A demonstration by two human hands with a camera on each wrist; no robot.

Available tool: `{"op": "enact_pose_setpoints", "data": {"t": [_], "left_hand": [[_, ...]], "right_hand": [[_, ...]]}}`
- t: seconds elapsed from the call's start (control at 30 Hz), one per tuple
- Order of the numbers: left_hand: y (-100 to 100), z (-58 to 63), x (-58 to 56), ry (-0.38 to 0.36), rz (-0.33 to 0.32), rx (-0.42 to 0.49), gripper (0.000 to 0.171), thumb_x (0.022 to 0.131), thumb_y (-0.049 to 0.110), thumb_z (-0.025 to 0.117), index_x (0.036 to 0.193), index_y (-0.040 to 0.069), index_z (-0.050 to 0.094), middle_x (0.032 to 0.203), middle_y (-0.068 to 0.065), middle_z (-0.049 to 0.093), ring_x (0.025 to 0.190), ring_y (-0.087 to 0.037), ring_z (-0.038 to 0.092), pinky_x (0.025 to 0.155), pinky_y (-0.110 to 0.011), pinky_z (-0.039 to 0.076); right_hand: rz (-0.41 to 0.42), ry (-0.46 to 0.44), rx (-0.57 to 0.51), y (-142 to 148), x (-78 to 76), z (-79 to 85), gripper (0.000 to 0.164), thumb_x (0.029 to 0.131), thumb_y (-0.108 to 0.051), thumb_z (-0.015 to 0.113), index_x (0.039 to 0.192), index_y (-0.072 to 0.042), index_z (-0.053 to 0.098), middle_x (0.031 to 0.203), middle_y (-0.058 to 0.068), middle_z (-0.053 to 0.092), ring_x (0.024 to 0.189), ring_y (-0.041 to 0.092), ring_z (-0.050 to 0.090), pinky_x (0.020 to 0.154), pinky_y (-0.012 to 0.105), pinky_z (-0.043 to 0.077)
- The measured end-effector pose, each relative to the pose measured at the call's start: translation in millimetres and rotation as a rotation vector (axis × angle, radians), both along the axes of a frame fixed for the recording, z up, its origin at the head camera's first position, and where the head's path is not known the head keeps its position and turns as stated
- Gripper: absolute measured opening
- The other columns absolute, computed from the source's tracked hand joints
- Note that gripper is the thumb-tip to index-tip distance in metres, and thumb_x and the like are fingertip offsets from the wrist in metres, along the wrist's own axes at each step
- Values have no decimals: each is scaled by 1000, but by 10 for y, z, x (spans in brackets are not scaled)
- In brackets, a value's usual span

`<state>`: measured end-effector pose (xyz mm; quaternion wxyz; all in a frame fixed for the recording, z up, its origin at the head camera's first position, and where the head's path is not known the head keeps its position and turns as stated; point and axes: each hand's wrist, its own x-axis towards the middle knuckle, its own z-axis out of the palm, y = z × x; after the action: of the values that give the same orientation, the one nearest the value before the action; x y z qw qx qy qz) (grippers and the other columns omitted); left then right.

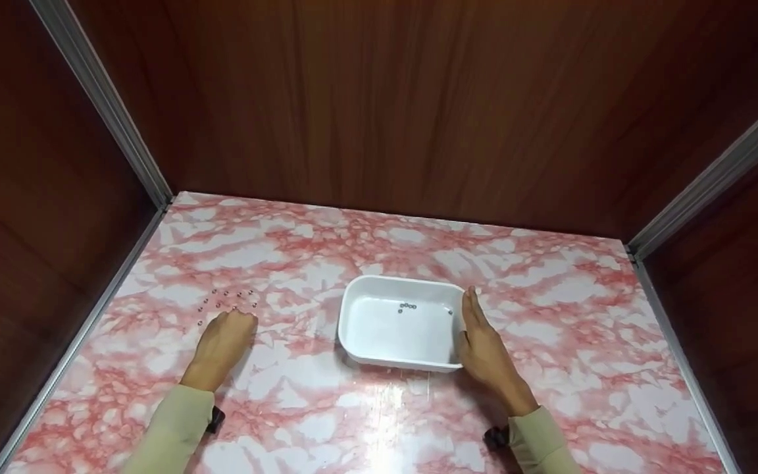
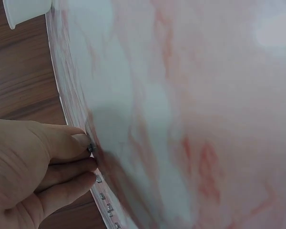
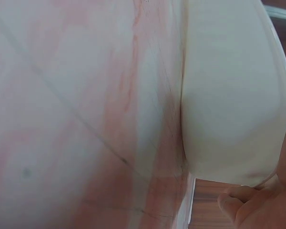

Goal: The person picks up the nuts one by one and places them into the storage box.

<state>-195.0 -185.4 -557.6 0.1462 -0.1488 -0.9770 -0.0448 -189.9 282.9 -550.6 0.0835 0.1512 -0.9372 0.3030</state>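
Note:
My left hand is at the left of the table, pinching a small metal nut between thumb and fingertips, close to the tabletop. Several more nuts lie scattered just beyond that hand; in the left wrist view, a few nuts show in a row past the fingers. At mid-table stands a white rectangular tub, with several nuts on its floor. My right hand holds the tub's right end, fingers along the outside and thumb at the rim. The tub's outer wall fills much of the right wrist view.
The tabletop has a red and white marbled surface. Dark wood-look panels enclose its back and both sides, with metal strips at the corners. A bright reflection lies on the table in front of the tub.

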Motion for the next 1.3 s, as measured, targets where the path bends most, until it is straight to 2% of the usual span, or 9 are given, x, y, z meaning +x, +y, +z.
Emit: {"op": "enact_pose_setpoints", "data": {"t": [0.17,0.27,0.57,0.73,0.9,0.97,1.1,1.2,1.3], "left_hand": [[28,0,2,-24,12,-9,18,82,-16,71,72,-1,75,69,-19,73,60,-36,69,54,-44,59],[42,-2,-5,-20,-3,-11,19,81,-15,72,70,0,73,67,-18,72,59,-34,67,54,-45,59],[71,-2,-19,-19,-33,-19,21,81,-9,72,65,4,71,64,-15,72,57,-32,65,54,-47,57],[70,-14,3,22,-51,-32,17,78,-6,80,67,3,71,65,-16,72,58,-35,66,54,-47,58],[59,-12,11,42,-68,-35,18,77,-5,82,66,3,70,63,-15,71,56,-35,65,52,-47,57],[45,-14,15,42,-75,-32,17,77,-4,82,67,3,70,63,-15,71,56,-34,65,52,-47,56],[20,-6,10,60,-91,-17,16,77,-6,79,69,2,69,63,-15,70,55,-35,64,50,-48,55],[9,29,-2,71,-102,-10,16,78,-10,77,70,1,69,62,-14,69,56,-35,65,50,-47,56],[6,90,-18,51,-104,13,17,79,-13,74,74,2,69,64,-13,69,56,-32,66,50,-45,56]], "right_hand": [[0,-19,-1,3,10,-3,69,100,6,51,162,10,21,174,26,14,149,46,43,98,50,54],[-2,-15,-7,6,14,1,68,100,5,50,162,10,21,174,26,14,148,46,44,95,49,54],[-21,-18,-6,15,8,-2,68,102,3,50,163,9,20,173,29,16,150,45,41,99,50,54],[-25,-17,-8,10,1,1,67,102,2,49,163,9,21,173,29,18,138,43,56,81,42,51],[-29,-13,-11,5,-4,1,67,102,2,49,162,9,22,173,29,19,127,38,61,77,39,48],[-29,-12,-11,7,-6,-4,68,101,3,49,162,9,21,172,29,19,127,39,61,79,40,48],[-28,-7,-11,7,-12,-3,68,101,4,50,162,9,22,173,29,19,140,43,54,88,45,52],[-20,1,-5,5,-10,-2,69,99,5,51,162,10,22,173,28,18,149,44,44,101,50,53],[-8,10,0,4,-10,0,70,98,7,52,161,11,23,173,28,17,151,44,40,105,52,53]]}}
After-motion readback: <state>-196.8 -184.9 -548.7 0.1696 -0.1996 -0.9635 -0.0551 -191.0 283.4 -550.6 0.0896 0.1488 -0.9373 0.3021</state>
